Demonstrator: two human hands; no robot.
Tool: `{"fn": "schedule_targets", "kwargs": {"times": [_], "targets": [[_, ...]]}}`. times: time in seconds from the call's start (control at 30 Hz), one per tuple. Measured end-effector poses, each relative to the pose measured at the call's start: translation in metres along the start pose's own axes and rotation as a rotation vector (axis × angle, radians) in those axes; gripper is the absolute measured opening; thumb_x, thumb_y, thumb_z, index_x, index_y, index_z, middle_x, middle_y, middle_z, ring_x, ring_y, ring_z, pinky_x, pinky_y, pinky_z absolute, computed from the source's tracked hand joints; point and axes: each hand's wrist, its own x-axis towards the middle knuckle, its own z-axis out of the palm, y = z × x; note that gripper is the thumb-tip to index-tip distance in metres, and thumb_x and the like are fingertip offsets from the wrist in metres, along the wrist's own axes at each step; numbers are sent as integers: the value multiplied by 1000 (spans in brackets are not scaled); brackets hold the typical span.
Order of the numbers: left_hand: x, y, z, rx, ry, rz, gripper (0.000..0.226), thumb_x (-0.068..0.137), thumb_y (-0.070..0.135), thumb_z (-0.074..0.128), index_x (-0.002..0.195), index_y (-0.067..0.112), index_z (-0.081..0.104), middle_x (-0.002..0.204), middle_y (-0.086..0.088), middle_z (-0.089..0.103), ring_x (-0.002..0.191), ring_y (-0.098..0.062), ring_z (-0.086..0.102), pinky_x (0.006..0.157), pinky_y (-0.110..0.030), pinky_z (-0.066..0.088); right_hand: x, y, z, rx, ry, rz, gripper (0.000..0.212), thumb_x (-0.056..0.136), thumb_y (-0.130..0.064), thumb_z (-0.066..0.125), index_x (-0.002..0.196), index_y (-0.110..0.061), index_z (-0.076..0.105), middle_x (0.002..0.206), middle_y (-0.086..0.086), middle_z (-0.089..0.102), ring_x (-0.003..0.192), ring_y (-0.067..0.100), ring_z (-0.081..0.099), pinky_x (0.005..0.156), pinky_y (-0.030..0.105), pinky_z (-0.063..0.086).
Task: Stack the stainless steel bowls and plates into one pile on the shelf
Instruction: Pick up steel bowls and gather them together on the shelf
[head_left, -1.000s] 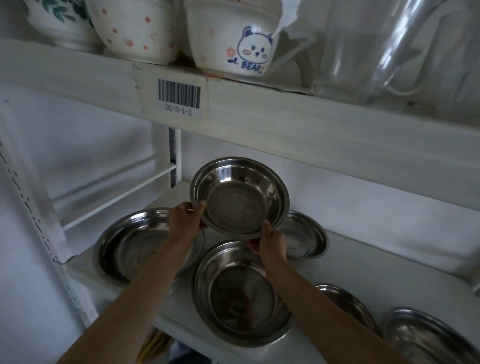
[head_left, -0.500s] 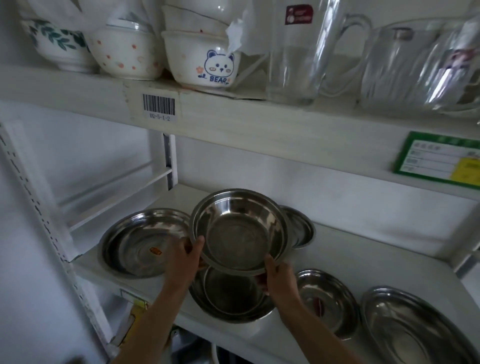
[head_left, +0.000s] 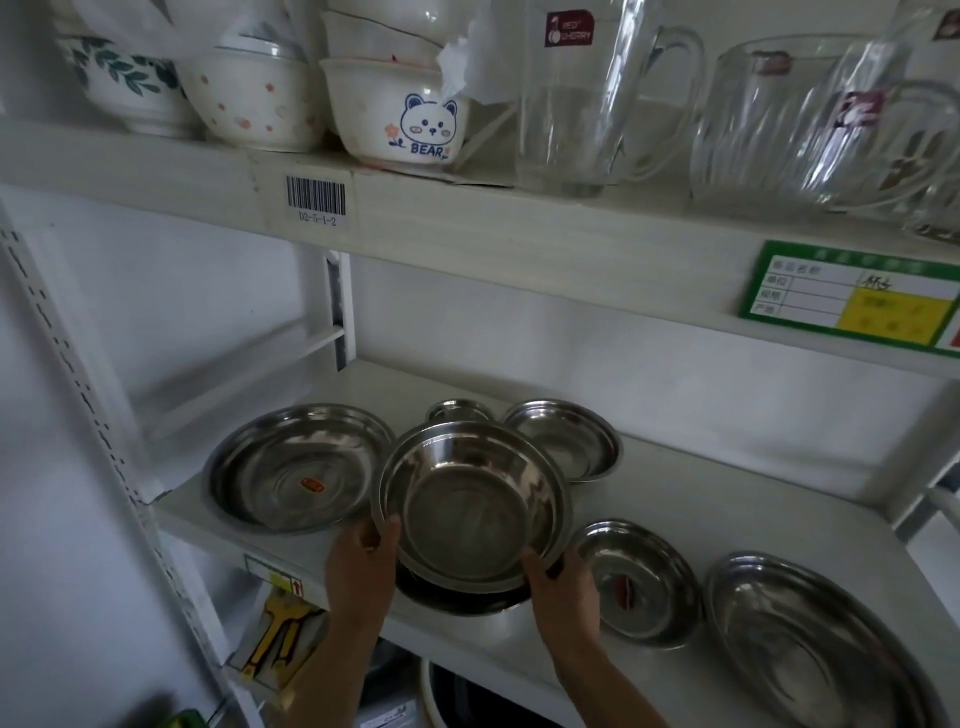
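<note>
I hold a steel bowl (head_left: 475, 506) by its rim with both hands: my left hand (head_left: 363, 564) at its left edge, my right hand (head_left: 563, 582) at its lower right. It sits low in a second steel bowl (head_left: 457, 603) on the white shelf (head_left: 701, 499); only that bowl's front rim shows. A wide steel plate (head_left: 296, 467) with a red sticker lies to the left. Behind are a small steel bowl (head_left: 457, 410) and a steel dish (head_left: 566, 439). To the right lie a small steel plate (head_left: 639, 582) and a large steel plate (head_left: 810, 644).
The upper shelf (head_left: 519, 223) hangs close overhead, carrying ceramic bowls (head_left: 400, 114) and glass jugs (head_left: 582, 104). A slotted white upright (head_left: 93, 415) stands at the left. A green price tag (head_left: 852, 296) is on the upper shelf edge. More goods sit on the shelf below.
Both hands have lowered the held bowl from mid-air down into the bowl on the shelf's front. The view has tilted up and drawn back.
</note>
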Motion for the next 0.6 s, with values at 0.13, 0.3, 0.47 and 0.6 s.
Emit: {"fn": "schedule_targets", "kwargs": {"times": [0.13, 0.3, 0.47, 0.6], "targets": [[-7, -5, 3, 27, 51, -20, 36, 93, 23, 60, 58, 18, 52, 52, 3, 51, 50, -12, 47, 52, -23, 34, -6, 2, 2, -14, 30, 13, 37, 89, -37, 66, 116, -12, 63, 112, 6, 69, 109, 27, 62, 93, 40, 51], [-11, -7, 7, 46, 105, -24, 28, 92, 23, 61, 66, 15, 56, 60, 0, 57, 56, -15, 53, 55, -24, 38, -7, 5, 8, -1, 69, 62, 36, 87, -35, 69, 110, -9, 61, 107, 8, 68, 104, 27, 62, 87, 37, 50], [-13, -15, 10, 18, 146, -81, 13, 88, 23, 66, 85, 10, 61, 84, -8, 64, 76, -22, 62, 68, -31, 46, -7, 9, 11, 53, 96, 102, 35, 82, -31, 74, 103, -9, 57, 98, 8, 66, 93, 26, 62, 79, 34, 48], [-13, -22, 13, 12, 157, -96, 19, 87, 23, 66, 94, 7, 61, 96, -12, 61, 82, -24, 60, 73, -34, 50, -6, 10, 15, 71, 128, 106, 34, 82, -27, 74, 102, -8, 54, 97, 8, 65, 90, 26, 59, 74, 31, 41]]}}
